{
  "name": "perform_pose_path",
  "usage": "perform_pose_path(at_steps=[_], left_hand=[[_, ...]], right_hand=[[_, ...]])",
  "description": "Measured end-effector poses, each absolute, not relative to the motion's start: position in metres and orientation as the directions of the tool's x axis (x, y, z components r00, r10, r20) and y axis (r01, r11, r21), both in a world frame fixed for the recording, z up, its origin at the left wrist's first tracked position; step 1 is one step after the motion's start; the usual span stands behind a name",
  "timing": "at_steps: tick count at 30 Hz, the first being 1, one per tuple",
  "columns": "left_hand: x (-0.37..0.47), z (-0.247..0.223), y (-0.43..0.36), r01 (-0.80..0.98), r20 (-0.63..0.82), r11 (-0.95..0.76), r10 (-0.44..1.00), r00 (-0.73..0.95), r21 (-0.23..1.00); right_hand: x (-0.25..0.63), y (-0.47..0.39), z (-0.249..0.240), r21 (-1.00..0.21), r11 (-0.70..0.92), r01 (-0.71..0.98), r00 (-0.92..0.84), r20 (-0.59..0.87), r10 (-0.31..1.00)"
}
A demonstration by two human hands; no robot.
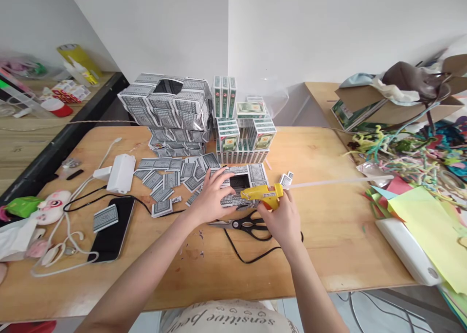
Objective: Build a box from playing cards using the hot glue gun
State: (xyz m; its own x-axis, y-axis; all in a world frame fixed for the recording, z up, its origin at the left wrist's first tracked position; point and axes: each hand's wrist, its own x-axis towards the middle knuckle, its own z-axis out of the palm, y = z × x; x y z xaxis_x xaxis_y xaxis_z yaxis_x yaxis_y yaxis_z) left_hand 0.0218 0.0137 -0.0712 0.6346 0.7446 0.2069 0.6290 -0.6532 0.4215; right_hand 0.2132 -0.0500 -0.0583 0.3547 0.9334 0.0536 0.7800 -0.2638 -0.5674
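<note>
My right hand [282, 219] grips a yellow hot glue gun [260, 193], with a long clear glue stick [335, 181] sticking out of its back to the right. The gun's nozzle points left, over a low box built of playing cards [258, 174] with a rectangular opening in its top. My left hand [212, 197] grasps the left end of this box, thumb in front and fingers spread over the top. Black-handled scissors [251, 224] lie just in front of the box. Loose grey-backed cards [171, 180] are scattered left of my left hand.
A larger card structure [168, 104] and stacked green-and-white card packs [242, 143] stand at the back. A phone [116, 231], white adapter [121, 172] and cables lie left. Coloured paper [430, 216], a white device [408, 253] and craft scraps fill the right side.
</note>
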Motion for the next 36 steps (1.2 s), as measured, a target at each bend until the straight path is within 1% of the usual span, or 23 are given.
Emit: perform_pose_path(at_steps=[4,12,20,25,30,36], left_hand=[[0.022,-0.072,0.014,0.624,0.219,-0.645,0.752,0.622,0.441],[0.024,-0.074,0.014,0.635,0.215,-0.633,0.762,0.611,0.443],[0.025,-0.074,0.014,0.637,0.21,-0.631,0.764,0.61,0.444],[0.024,-0.076,0.014,0.64,0.206,-0.638,0.758,0.618,0.427],[0.024,-0.077,0.015,0.64,0.206,-0.635,0.761,0.615,0.433],[0.025,-0.076,0.015,0.631,0.204,-0.631,0.761,0.616,0.45]], right_hand=[[0.213,-0.051,-0.059,-0.539,-0.274,0.797,0.352,0.045,0.935],[0.207,-0.052,-0.057,-0.444,-0.307,0.842,0.351,0.017,0.936],[0.203,-0.053,-0.058,-0.309,-0.316,0.897,0.335,0.008,0.942],[0.203,-0.054,-0.058,-0.255,-0.306,0.917,0.316,-0.003,0.949],[0.203,-0.051,-0.054,-0.234,-0.299,0.925,0.297,-0.046,0.954],[0.207,-0.048,-0.053,-0.287,-0.288,0.914,0.275,-0.086,0.958]])
